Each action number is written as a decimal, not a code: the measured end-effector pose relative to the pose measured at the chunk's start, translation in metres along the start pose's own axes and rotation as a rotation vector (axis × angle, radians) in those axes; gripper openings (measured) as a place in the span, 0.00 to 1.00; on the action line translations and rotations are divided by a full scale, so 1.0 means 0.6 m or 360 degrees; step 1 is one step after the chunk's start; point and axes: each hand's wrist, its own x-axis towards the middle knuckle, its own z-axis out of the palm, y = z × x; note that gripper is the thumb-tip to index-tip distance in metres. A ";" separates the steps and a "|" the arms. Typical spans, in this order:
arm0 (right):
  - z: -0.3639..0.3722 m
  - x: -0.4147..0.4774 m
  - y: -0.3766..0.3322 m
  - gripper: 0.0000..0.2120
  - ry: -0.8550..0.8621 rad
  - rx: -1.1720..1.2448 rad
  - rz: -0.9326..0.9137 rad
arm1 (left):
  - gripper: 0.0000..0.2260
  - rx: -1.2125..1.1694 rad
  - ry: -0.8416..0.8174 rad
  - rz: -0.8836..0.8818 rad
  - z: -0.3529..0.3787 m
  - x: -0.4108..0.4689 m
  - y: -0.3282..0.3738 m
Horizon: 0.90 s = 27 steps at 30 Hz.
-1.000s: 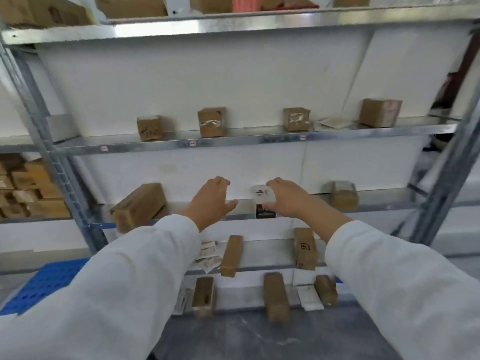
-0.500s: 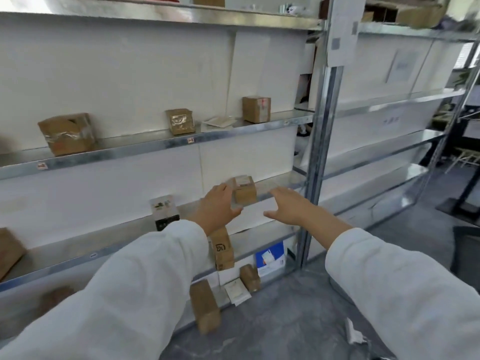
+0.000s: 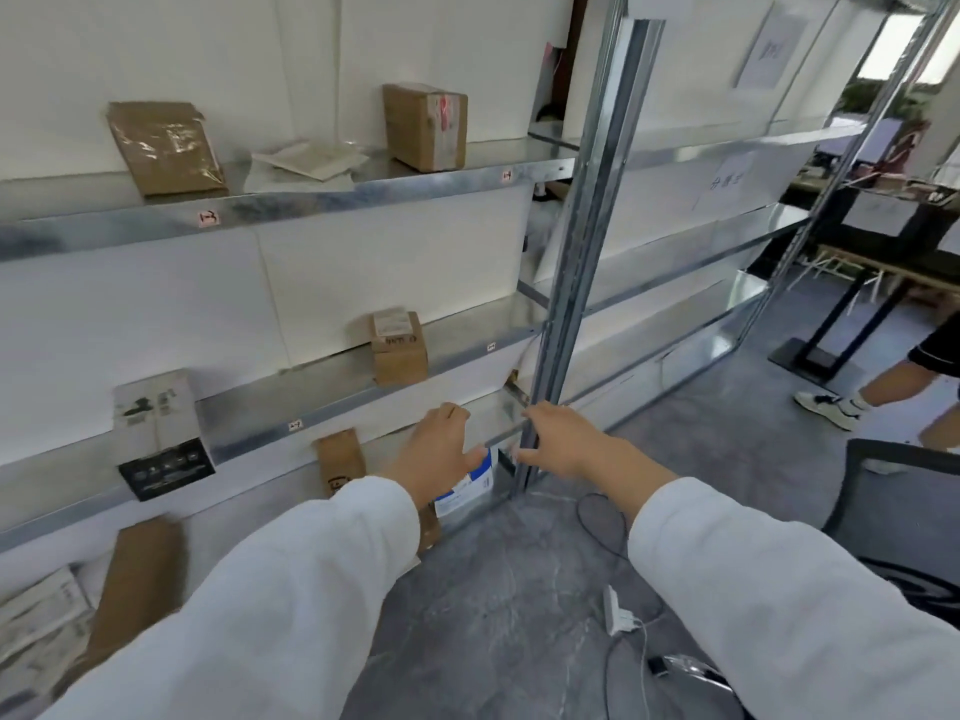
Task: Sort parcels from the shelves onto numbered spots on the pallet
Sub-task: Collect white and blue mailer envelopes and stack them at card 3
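- In front of the metal shelving (image 3: pixel 363 192), both hands reach forward from white sleeves (image 3: pixel 291 589), low down near the upright post (image 3: pixel 587 252).
- The left hand (image 3: pixel 436 454) is flat, with its fingers loosely apart and the thumb out, and it grips nothing. It hovers in front of a blue-and-white parcel (image 3: pixel 465 493) on a lower shelf.
- The right hand (image 3: pixel 561 439) has its fingers stretched out close together and holds nothing. The tips are at the post, but I cannot tell whether they touch it.
- On the middle shelf, a small labelled brown box (image 3: pixel 397 348) stands just above the hands. A white-and-black box (image 3: pixel 161 433) stands further left at the front edge.
- On the top shelf, a taped brown parcel (image 3: pixel 163 148), a flat white envelope (image 3: pixel 306 158) and a brown carton (image 3: pixel 426 124) sit in a row.
- Left of the left hand, a narrow brown box (image 3: pixel 340 459) stands upright.
- On the grey floor to the right lie a power strip (image 3: pixel 618 610) and cables. A black chair (image 3: pixel 904 485) and another person's legs (image 3: pixel 893 379) are nearby.
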 end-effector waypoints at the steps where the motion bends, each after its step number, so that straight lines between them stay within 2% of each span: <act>1: 0.008 0.019 0.009 0.28 -0.0019 -0.0006 0.0009 | 0.26 -0.0014 -0.0027 -0.0018 0.013 0.014 -0.008; 13: 0.079 0.202 0.076 0.33 -0.0217 0.0000 -0.0034 | 0.24 -0.0034 -0.0239 -0.0163 0.105 0.158 -0.077; 18: 0.106 0.311 0.124 0.29 -0.0268 0.0057 -0.0094 | 0.23 -0.0029 -0.0262 -0.0238 0.164 0.246 -0.092; 23: 0.170 0.422 0.187 0.30 -0.0532 0.0004 -0.0187 | 0.21 -0.0103 -0.0374 -0.0445 0.268 0.318 -0.104; 27: 0.234 0.511 0.267 0.30 -0.0727 -0.0016 -0.0204 | 0.25 -0.0118 -0.0461 -0.0626 0.370 0.354 -0.122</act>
